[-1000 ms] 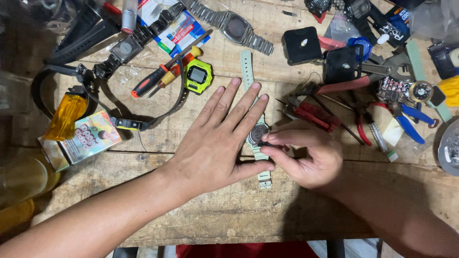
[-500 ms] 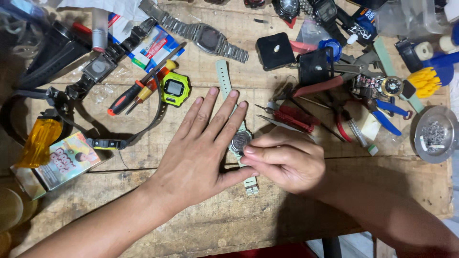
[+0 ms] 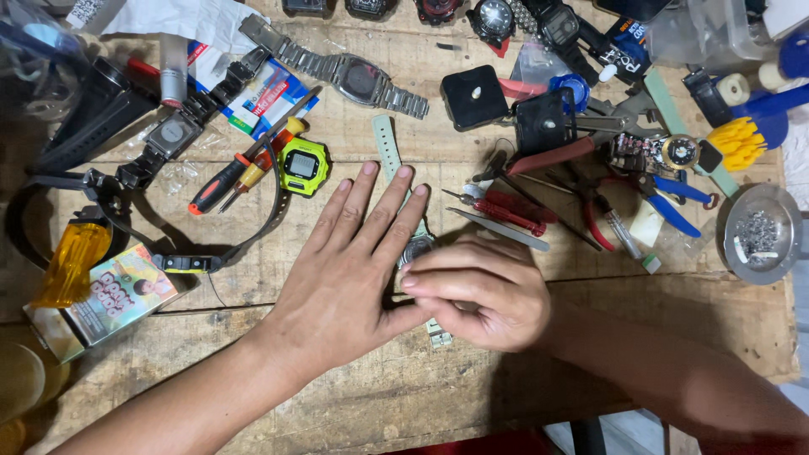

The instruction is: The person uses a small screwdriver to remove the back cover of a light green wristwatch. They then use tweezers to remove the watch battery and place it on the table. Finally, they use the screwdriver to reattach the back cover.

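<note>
One wristwatch with a pale green strap (image 3: 387,143) is laid flat on the wooden workbench (image 3: 354,404), near centre; its round case (image 3: 415,250) is partly covered by both hands, and the lower strap end (image 3: 439,337) is seen below them.

Left hand (image 3: 350,278): fully open, palm down, four fingers extended and slightly spread, pressed flat over the watch and strap. Nothing is gripped by it.

Right hand (image 3: 480,291): loosely curled, fingertips brought against the case edge and touching the left thumb. Whether a tool is pinched there cannot be told.

Counted around them:
- one steel-bracelet watch (image 3: 358,80), top centre
- one yellow-green digital watch head (image 3: 303,166), just left of the left hand's fingertips
- two screwdrivers beside it, one red-and-black (image 3: 221,181), one yellow-handled (image 3: 257,168)
- one small red screwdriver (image 3: 506,211), just above the right hand
- one black square block (image 3: 474,97)
- one round metal dish (image 3: 758,234) holding small parts, right edge
- one amber-handled tool (image 3: 72,263), left
- one small printed box (image 3: 114,297), left
- several more watches (image 3: 497,17) lined along the top edge; exact count cannot be told.
</note>
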